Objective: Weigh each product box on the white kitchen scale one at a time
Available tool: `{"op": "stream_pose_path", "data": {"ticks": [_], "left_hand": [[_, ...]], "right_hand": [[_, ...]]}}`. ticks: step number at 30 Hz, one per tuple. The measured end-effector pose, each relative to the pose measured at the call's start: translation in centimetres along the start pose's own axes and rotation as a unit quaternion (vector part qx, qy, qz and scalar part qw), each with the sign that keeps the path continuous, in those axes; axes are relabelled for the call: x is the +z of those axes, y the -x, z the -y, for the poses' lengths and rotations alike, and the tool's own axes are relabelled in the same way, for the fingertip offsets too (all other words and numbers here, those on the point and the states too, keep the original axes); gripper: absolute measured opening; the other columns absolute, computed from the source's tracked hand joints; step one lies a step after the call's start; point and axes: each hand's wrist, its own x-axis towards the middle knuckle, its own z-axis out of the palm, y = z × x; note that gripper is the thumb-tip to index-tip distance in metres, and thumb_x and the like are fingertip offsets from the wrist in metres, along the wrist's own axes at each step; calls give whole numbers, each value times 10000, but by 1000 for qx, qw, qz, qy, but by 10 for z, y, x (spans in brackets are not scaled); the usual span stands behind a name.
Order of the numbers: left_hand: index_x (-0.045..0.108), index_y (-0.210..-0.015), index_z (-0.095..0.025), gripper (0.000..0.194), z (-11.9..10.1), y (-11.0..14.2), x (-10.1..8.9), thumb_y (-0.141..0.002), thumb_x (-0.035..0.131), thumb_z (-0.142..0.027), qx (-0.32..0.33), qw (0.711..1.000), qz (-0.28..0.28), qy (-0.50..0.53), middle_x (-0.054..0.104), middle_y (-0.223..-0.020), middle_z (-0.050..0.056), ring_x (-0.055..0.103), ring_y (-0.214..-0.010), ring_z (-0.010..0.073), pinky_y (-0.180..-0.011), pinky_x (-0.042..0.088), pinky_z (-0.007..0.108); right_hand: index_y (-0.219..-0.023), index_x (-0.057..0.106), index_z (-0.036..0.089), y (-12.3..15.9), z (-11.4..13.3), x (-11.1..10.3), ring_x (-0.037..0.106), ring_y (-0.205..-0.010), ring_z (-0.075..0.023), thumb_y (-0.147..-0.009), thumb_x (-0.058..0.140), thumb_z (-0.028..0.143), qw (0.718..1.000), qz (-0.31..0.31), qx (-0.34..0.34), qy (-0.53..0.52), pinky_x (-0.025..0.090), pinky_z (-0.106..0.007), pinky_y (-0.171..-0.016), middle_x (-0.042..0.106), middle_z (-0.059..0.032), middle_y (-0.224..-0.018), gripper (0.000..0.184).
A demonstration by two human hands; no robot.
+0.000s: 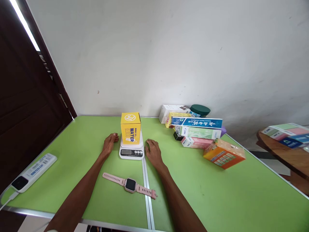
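Note:
A yellow box (130,129) with "WATER" printed on its front stands upright on the white kitchen scale (131,154). The scale's small display shows no figures that I can read. To the left of the scale, my left hand (110,143) rests on the table with its fingers curled in and nothing visible in them. On the other side, my right hand (154,152) lies close beside the scale, its fingers loosely stretched and holding nothing. A pink-strapped smartwatch (130,185) lies flat between my forearms.
Several cartons are heaped at the back right, among them a blue toothpaste box (196,122), near a dark green lid (200,110). An orange box (225,154) sits in front. At left lies a white device (36,172) with a cable. More boxes rest on a wooden stool (272,141).

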Motion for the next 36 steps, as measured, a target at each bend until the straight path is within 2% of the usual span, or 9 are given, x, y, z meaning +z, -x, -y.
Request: {"op": "stream_pose_path", "data": {"ticks": [6, 9, 11, 16, 20, 24, 30, 33, 36], "left_hand": [[738, -1057, -171, 924, 3, -1, -1, -733, 550, -1016, 4, 1000, 8, -24, 799, -1051, 154, 791, -969, 311, -1031, 610, 533], [654, -1319, -172, 939, -4, 9, 2, -826, 511, -958, 27, 998, -34, -45, 741, -1279, 190, 769, -1102, 319, -1058, 591, 538], [493, -1538, -191, 958, -14, 20, 10, -878, 549, -884, 73, 994, -64, -53, 628, -1487, 221, 702, -1282, 334, -1127, 548, 549], [201, -1710, -202, 1172, -45, 53, 50, -832, 786, -714, 147, 985, -73, -60, 366, -1708, 256, 443, -1577, 401, -1288, 389, 596], [113, -1723, -185, 1348, -60, 65, 86, -738, 910, -645, 141, 982, -105, -74, 276, -1725, 283, 356, -1627, 433, -1309, 377, 593], [145, -1700, -165, 1314, -71, 60, 107, -737, 943, -567, 146, 972, -159, -96, 309, -1702, 307, 277, -1662, 438, -1351, 305, 593], [224, -1634, -165, 1305, -78, 47, 117, -629, 1011, -437, 143, 956, -223, -129, 387, -1638, 300, 366, -1602, 447, -1324, 302, 623], [364, -1504, -179, 1076, -79, 42, 112, -644, 991, -335, 127, 955, -229, -140, 530, -1493, 264, 512, -1490, 406, -1254, 420, 556], [444, -1316, -227, 860, -83, 31, 98, -658, 989, -319, 94, 960, -228, -135, 644, -1309, 202, 682, -1249, 348, -1071, 571, 495]], "right_hand": [[-1204, 761, 148, 0, -1, 2, 658, -1221, -347, -921, 508, 140, 1000, -1, -4, -1, 535, -543, -1126, 754, -200, -1269, 380], [-1201, 760, 159, 0, -2, 2, 665, -1208, -346, -902, 508, 139, 1000, -16, 4, -15, 554, -556, -1105, 761, -192, -1248, 392], [-1225, 751, 151, -1, 1, -1, 679, -1188, -337, -903, 487, 142, 998, -47, 12, -34, 579, -552, -1078, 767, -188, -1227, 416], [-1410, 675, 178, -8, 35, -18, 689, -1254, -282, -956, 438, 136, 981, -158, -16, -110, 579, -521, -1121, 746, -148, -1326, 514], [-1544, 588, 218, -8, 71, -19, 653, -1369, -270, -1023, 436, 180, 975, -130, -61, -171, 547, -526, -1193, 695, -139, -1460, 544], [-1596, 540, 209, -5, 85, -11, 651, -1403, -288, -1016, 445, 180, 967, -94, -38, -232, 543, -535, -1204, 672, -159, -1512, 589], [-1624, 482, 226, 0, 85, -18, 688, -1384, -289, -967, 488, 170, 934, -42, 36, -354, 537, -543, -1204, 691, -142, -1515, 659], [-1659, 394, 234, 2, 88, -24, 685, -1389, -277, -972, 499, 174, 918, -18, 40, -393, 526, -552, -1209, 690, -143, -1522, 698], [-1668, 356, 239, 4, 87, -25, 704, -1348, -289, -998, 534, 243, 923, -7, 36, -382, 548, -565, -1170, 698, -163, -1504, 694]]}}
